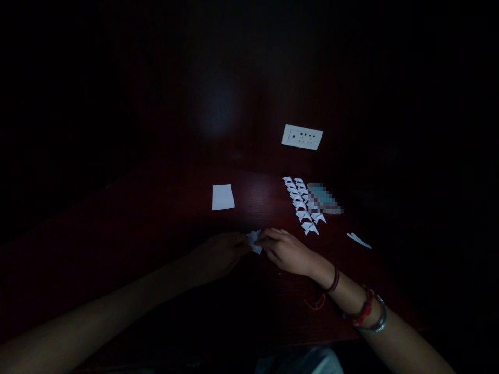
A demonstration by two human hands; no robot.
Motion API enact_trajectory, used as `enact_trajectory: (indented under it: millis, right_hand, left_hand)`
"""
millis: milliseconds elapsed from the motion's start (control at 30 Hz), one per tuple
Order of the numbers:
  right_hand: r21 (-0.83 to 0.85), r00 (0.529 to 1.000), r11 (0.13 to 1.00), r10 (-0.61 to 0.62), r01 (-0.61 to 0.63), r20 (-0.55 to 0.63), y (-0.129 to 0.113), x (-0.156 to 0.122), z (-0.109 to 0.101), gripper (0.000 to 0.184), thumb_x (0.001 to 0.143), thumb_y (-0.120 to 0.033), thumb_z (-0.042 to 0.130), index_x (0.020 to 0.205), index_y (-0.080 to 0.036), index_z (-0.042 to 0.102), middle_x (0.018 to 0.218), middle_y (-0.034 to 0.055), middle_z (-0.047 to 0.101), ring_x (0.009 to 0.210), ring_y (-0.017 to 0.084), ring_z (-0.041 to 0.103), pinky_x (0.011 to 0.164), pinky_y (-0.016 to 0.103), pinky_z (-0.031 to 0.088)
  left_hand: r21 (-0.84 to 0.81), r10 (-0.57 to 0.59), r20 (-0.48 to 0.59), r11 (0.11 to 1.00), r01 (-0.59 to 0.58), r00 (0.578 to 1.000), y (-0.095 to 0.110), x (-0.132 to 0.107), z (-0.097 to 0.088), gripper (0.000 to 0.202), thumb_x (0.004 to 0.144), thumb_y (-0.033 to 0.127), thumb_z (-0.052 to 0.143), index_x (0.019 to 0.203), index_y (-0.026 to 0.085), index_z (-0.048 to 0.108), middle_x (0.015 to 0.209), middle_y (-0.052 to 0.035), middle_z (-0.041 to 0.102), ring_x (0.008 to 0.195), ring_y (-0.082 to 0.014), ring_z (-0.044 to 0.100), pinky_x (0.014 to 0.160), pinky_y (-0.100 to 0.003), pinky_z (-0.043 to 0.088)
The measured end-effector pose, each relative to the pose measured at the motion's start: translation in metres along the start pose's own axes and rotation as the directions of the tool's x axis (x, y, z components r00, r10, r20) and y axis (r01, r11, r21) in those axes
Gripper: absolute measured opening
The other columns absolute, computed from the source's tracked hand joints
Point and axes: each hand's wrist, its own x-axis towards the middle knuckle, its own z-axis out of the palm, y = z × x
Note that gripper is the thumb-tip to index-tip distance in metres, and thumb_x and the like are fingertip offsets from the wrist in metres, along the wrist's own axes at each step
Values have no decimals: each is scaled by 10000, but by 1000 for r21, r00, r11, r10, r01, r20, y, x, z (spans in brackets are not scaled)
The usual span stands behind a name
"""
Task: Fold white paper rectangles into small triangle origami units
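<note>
A small piece of folded white paper point(255, 242) lies between my two hands, low over the dark red table. My left hand point(224, 253) is in shadow, its fingers closed on the paper's left edge. From the right, my right hand point(287, 250) pinches the same paper with bent fingers. Beyond the hands rests a flat, roughly square white sheet point(223, 197). To the right, several folded white paper pieces point(299, 200) stand in slanting rows. The exact folds in the held paper are partly hidden by my fingers.
A blurred-out flat device, seemingly a phone point(325, 198), lies against the rows' right side. Farther right is a thin white strip point(358, 240). A white socket panel point(302, 137) sits behind the table point(156, 208). The surroundings are very dark.
</note>
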Motion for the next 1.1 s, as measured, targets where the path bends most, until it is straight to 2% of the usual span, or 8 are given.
enact_trajectory:
  millis: [300,400,500,633,733,833,967,1100]
  right_hand:
    - [44,1000,999,0,0,-12,2,0,0,291,803,-150,448,1078,-172,541,1000,65,530,960,164,467,832,318,380]
    - [86,1000,996,-5,7,-26,4,-1,-1,289,798,-232,487,1076,-173,544,1003,63,532,962,168,469,843,317,381]
    - [140,998,990,-17,24,-53,6,-1,0,280,796,-278,499,1047,-172,562,978,59,542,944,162,479,840,299,389]
    - [199,996,979,-30,47,-90,7,-1,1,235,818,-270,467,991,-167,587,961,54,556,928,147,489,833,274,397]
    - [226,995,974,-13,35,-97,7,-1,1,204,833,-230,438,948,-160,592,918,49,571,879,137,507,804,263,407]
    - [224,995,974,29,-8,-93,6,-2,0,171,829,-179,430,882,-151,590,842,39,573,803,126,515,759,249,412]
    - [212,992,976,78,-55,-104,4,-3,2,130,802,-163,456,831,-152,583,837,38,549,786,124,506,723,235,409]
    - [223,989,972,102,-77,-104,3,-3,4,115,782,-144,468,807,-156,580,819,32,533,767,118,499,699,222,401]
  left_hand:
    - [186,109,-13,977,-105,994,6,-7,-8,234,811,138,443,1010,181,559,1020,-60,575,916,-208,524,774,-346,418]
    - [168,79,-12,983,-76,997,9,-7,-14,226,795,122,453,971,199,573,1002,-42,579,897,-198,530,774,-338,416]
    - [137,31,-59,990,-22,998,7,-4,-13,314,774,91,451,1056,206,529,1034,-45,554,913,-189,518,784,-325,414]
    - [76,49,-48,996,-46,998,0,-3,-5,424,783,79,425,1179,231,426,1136,-43,500,1001,-195,472,830,-345,394]
    - [21,96,-1,995,-96,995,-4,-5,1,403,802,105,420,1186,226,417,1184,-42,479,1063,-200,433,883,-363,357]
    - [1,77,7,997,-77,997,-7,-6,4,382,812,116,415,1178,224,426,1182,-44,484,1071,-196,429,897,-365,343]
    - [27,90,-4,996,-90,996,-7,-5,5,383,811,130,434,1177,240,430,1169,-42,492,1061,-201,434,889,-371,343]
    - [92,119,-50,989,-114,992,-5,-3,1,417,792,82,433,1178,240,429,1285,-54,381,1179,-230,315,928,-413,282]
